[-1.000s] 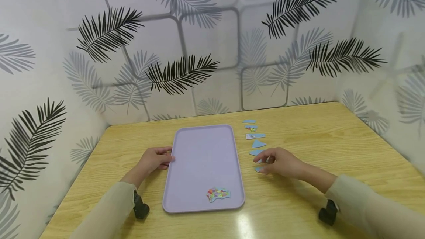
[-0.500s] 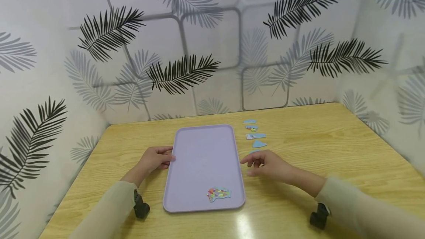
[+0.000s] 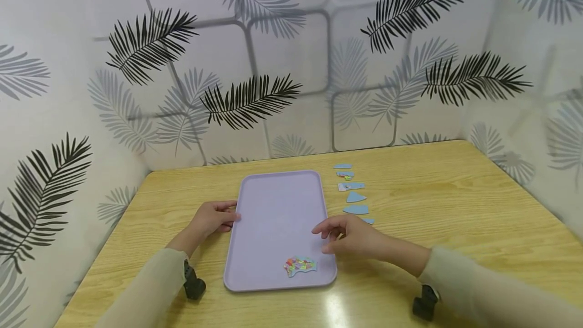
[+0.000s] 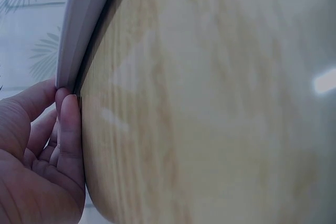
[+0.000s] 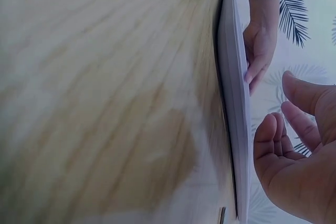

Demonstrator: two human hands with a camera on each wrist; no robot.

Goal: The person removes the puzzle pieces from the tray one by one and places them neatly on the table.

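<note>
A lilac tray (image 3: 278,221) lies on the table, and one colourful flat puzzle piece (image 3: 300,265) rests near its front right corner. My left hand (image 3: 211,220) holds the tray's left edge; in the left wrist view the thumb lies at the rim and the fingers are bent against its side. Over the tray's right rim hovers my right hand (image 3: 352,237), thumb and fingers apart. In the right wrist view nothing shows between the fingers of that hand (image 5: 299,145). It hides part of a blue piece (image 3: 368,220) on the table.
Several flat blue pieces, among them a pointed one (image 3: 356,209), a triangular one (image 3: 356,197) and a strip (image 3: 351,186), form a column right of the tray. The wooden table (image 3: 437,191) meets a leaf-patterned wall (image 3: 291,65) behind.
My right hand has moved left and toward me, from the column of pieces to the tray's right rim. More of the blue pieces now shows. My left hand has stayed at the tray.
</note>
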